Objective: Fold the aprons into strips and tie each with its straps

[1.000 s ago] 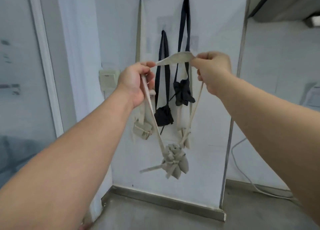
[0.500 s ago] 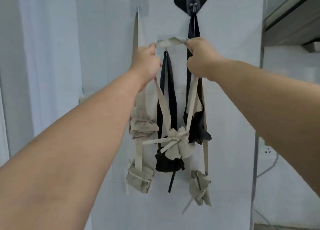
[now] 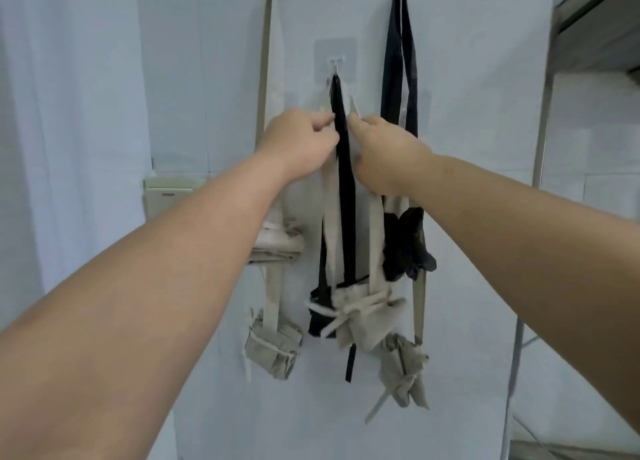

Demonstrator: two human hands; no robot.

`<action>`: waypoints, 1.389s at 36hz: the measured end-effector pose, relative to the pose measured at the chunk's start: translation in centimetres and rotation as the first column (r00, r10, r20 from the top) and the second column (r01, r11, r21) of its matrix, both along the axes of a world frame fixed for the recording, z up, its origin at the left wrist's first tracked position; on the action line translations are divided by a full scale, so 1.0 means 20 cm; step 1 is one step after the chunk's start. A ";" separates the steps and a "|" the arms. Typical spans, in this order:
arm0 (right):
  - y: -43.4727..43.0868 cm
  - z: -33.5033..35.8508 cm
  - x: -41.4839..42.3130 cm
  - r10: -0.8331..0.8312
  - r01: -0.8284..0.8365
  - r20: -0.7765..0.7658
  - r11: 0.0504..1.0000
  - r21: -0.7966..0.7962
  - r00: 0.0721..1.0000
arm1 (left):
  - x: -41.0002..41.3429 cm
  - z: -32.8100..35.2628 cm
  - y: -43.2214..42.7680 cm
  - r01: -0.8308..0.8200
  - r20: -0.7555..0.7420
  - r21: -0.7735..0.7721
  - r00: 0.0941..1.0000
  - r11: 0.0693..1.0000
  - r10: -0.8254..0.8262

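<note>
The left hand (image 3: pixel 301 141) and right hand (image 3: pixel 384 151) are raised to the far wall; each grip is closed in a pinch on one run of the beige strap (image 3: pixel 375 238), to the left and right of a black strap (image 3: pixel 343 189); both straps run up to the clear adhesive hook (image 3: pixel 335 65). The tied beige apron bundle (image 3: pixel 362 317) hangs below the hands on that strap, in front of a black bundle (image 3: pixel 316 321); a second beige bundle (image 3: pixel 273 350) hangs lower left, a third beige bundle (image 3: pixel 403 378) lower right, and a dark bundle (image 3: pixel 408 248) to the right.
</note>
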State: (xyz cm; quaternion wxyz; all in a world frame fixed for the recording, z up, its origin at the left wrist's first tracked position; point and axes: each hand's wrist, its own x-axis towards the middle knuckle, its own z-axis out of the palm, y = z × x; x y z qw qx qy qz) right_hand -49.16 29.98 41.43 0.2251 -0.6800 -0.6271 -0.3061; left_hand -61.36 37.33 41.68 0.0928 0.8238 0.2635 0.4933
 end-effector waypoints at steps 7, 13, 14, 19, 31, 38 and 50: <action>-0.17 -0.22 -0.08 0.137 -0.118 -0.061 0.962 0.247 0.989 | -0.15 -0.27 -0.10 0.037 0.189 -0.024 0.982 0.999 -0.032; -0.20 -0.59 -0.19 0.108 -0.105 -0.019 0.989 0.101 0.994 | -0.20 -0.67 -0.15 0.087 0.213 -0.041 0.974 0.995 -0.076; -0.20 -0.65 -0.19 0.083 -0.083 -0.004 0.993 0.083 0.997 | -0.19 -0.72 -0.16 0.085 0.196 -0.039 0.978 0.996 -0.076; -0.20 -0.87 -0.13 0.035 -0.031 -0.172 0.999 0.024 0.985 | -0.13 -0.94 -0.16 -0.070 -0.197 -0.104 0.979 0.992 0.048; -0.26 -1.02 -0.07 -0.067 0.052 -0.287 0.997 -0.060 0.955 | -0.07 -1.10 -0.17 -0.334 -0.399 0.061 0.856 0.941 0.330; -0.25 -1.01 -0.13 -0.109 0.091 -0.358 0.994 -0.066 0.928 | -0.10 -1.04 -0.19 -0.422 -0.477 0.108 0.772 0.900 0.419; -0.35 -1.07 -0.22 -0.112 0.035 -0.374 0.978 -0.207 0.921 | -0.27 -1.12 -0.27 -0.454 -0.381 -0.105 0.840 0.885 0.386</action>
